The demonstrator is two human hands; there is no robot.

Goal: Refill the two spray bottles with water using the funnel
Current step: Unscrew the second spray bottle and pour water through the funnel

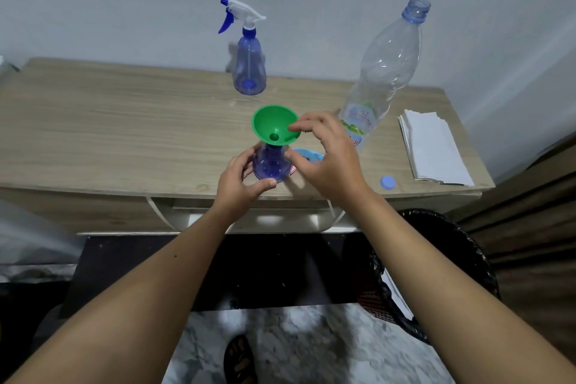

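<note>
Left hand [241,184] is wrapped round the open spray bottle [270,165]; right hand [324,154] pinches the rim of the funnel [274,125] seated upright in its neck. Water bottle [383,78] stands uncapped just beyond the right hand, so that one's closer.

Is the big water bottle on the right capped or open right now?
Open. The water bottle shows a bare neck with no cap, and a loose blue cap lies on the table near the right hand.

Light wood-grain table [124,134] has a stack of white folded paper [434,150] over at 3 o'clock, and a black woven plastic basket [452,274] sits down at 5 o'clock.
</note>
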